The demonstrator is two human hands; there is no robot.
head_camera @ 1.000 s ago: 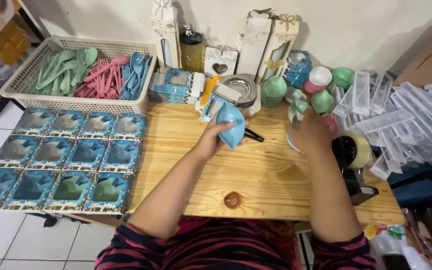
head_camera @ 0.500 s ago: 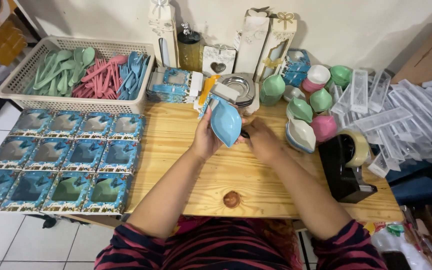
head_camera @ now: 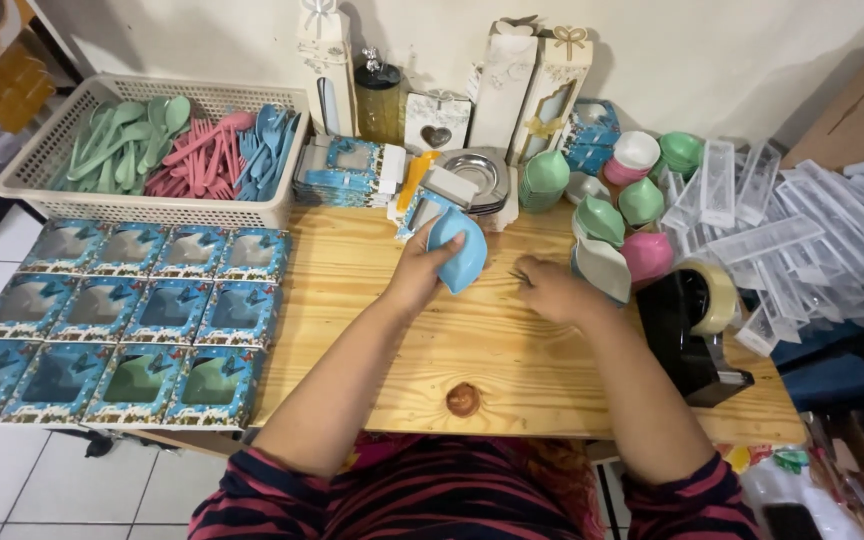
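Blue bowl (head_camera: pixel 458 260) in left hand (head_camera: pixel 420 272) — right hand (head_camera: pixel 550 292) seemingly empty

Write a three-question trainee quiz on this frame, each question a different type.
1. True or false: the left hand holds a blue bowl.
2. The right hand rests on: A) the basket B) the wooden table C) the tape dispenser.
3. What fills the basket at the far left?

Key:
1. True.
2. B.
3. Green spoons, pink forks and blue forks.
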